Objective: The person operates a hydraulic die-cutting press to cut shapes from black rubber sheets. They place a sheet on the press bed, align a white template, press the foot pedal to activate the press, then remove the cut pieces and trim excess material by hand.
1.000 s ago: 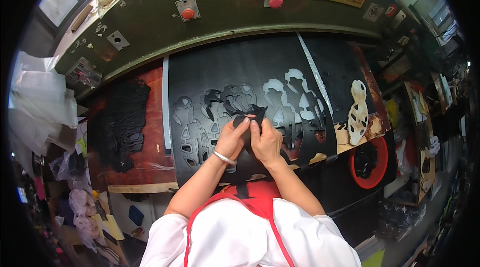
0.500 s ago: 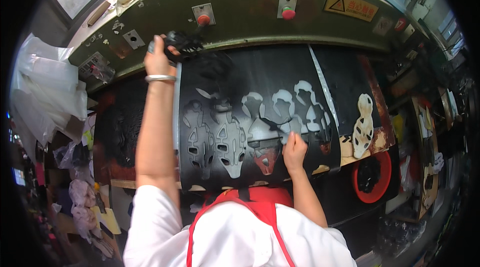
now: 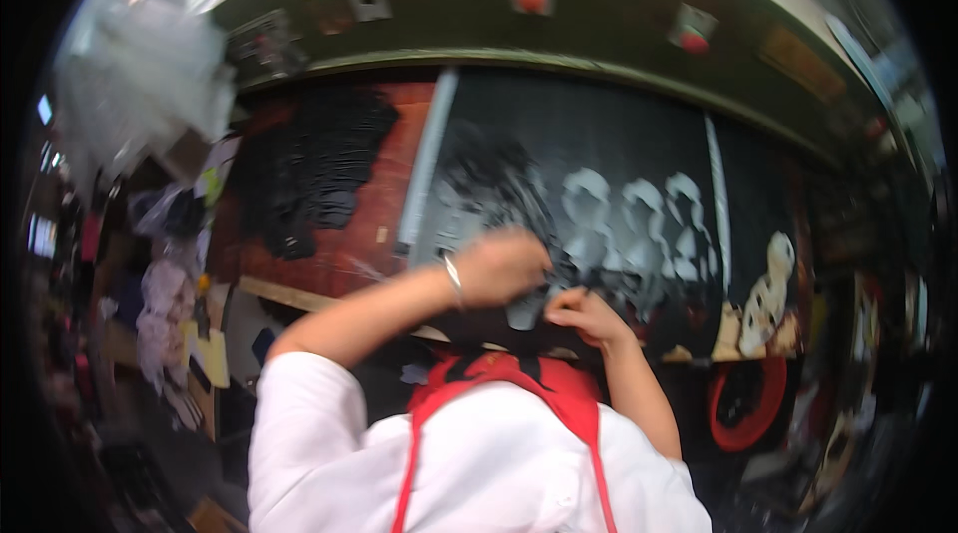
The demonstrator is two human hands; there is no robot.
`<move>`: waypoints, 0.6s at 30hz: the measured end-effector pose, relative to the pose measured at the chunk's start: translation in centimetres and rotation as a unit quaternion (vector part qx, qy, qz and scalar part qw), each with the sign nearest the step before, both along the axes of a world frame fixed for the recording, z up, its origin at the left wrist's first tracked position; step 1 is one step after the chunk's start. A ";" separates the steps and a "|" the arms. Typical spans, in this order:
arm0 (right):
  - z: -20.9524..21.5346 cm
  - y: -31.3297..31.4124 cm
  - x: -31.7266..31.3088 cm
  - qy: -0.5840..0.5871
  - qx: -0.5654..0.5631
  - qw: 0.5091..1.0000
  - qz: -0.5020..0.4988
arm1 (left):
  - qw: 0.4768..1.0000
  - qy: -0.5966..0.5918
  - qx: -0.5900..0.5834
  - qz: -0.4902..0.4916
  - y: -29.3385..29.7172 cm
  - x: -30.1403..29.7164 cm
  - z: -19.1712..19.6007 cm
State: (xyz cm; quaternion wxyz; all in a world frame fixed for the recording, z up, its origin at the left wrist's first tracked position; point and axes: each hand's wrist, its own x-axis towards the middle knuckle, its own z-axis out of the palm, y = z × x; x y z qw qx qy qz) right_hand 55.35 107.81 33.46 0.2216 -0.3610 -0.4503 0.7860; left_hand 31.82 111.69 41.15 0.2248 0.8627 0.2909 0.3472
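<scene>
Far L: pale plastic bags (image 3: 140,84) bunched at bench edge, blurred. Next, heap of black cut pieces (image 3: 309,169) on the red-brown board (image 3: 374,204), apart from both hands.

L hand (image 3: 504,268): half a sec ago it was stretched up to the heap w/ a black piece; now pulled back down onto the black sheet (image 3: 599,144), bracelet on wrist, fingers curled at the sheet's near edge. Frame motion-blurred, so cannot tell if it pinches anything.

R hand (image 3: 584,313): just beside L, near-touching, fingers bent on the same edge by the pale cut-out outlines (image 3: 629,224); grip likewise unclear. Barely shifted vs. before.

Judgement: one piece dropped off, both hands back to lift the next cut-out.

Above: green machine head (image 3: 619,24), red buttons (image 3: 531,0). Far R: red ring (image 3: 743,408).
</scene>
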 end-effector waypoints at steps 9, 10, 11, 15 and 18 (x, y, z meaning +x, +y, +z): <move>4.0 -1.7 -1.0 -0.122 0.098 0.986 -0.057 | 0.965 -0.207 -0.137 0.089 -1.8 -0.3 -5.4; 5.3 -2.0 -1.0 -0.238 0.210 0.948 -0.016 | 0.905 -0.295 -0.245 0.183 -1.1 -0.3 -4.5; 6.4 -2.8 -1.2 -0.322 0.278 0.904 -0.035 | 0.849 -0.391 -0.251 0.250 0.6 -1.4 -3.6; 8.7 -2.6 -2.6 -0.278 0.205 0.929 -0.129 | 0.684 -0.644 -0.312 0.143 2.9 -2.4 -2.5; 6.6 -0.1 -5.3 -0.254 0.296 0.911 -0.130 | 0.743 -0.529 -0.407 0.049 1.6 -0.3 -4.1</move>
